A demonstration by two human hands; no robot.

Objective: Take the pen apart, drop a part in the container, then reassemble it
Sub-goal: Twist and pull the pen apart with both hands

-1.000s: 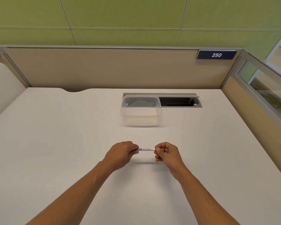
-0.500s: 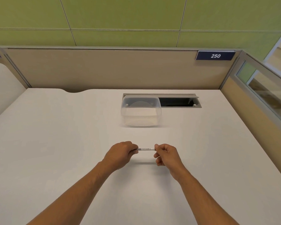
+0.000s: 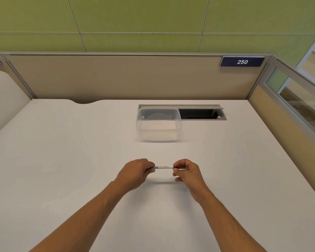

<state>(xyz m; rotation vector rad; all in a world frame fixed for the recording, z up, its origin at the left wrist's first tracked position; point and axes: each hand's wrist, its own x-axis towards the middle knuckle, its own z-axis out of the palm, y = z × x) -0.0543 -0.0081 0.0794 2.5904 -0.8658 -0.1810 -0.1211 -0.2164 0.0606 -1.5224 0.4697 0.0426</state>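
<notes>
Pen [image 3: 163,167] held level above the white desk [image 3: 62,160], between two bare hands, with a thin shadow on the surface just below. Left hand [image 3: 135,171] closed around the left end, fingers curled over it. Right hand [image 3: 186,172] pinching the right end with thumb and forefinger, other fingers loosely bent underneath. White barrel with black print (the words "WHITE BOARD" readable) visible in the gap between both hands. Clear plastic container [image 3: 158,124] farther back on the desk, well apart from the pen, open on top, partly over a cable slot [image 3: 200,113]. Number plate [image 3: 242,61] reading 250 on the beige partition behind.
</notes>
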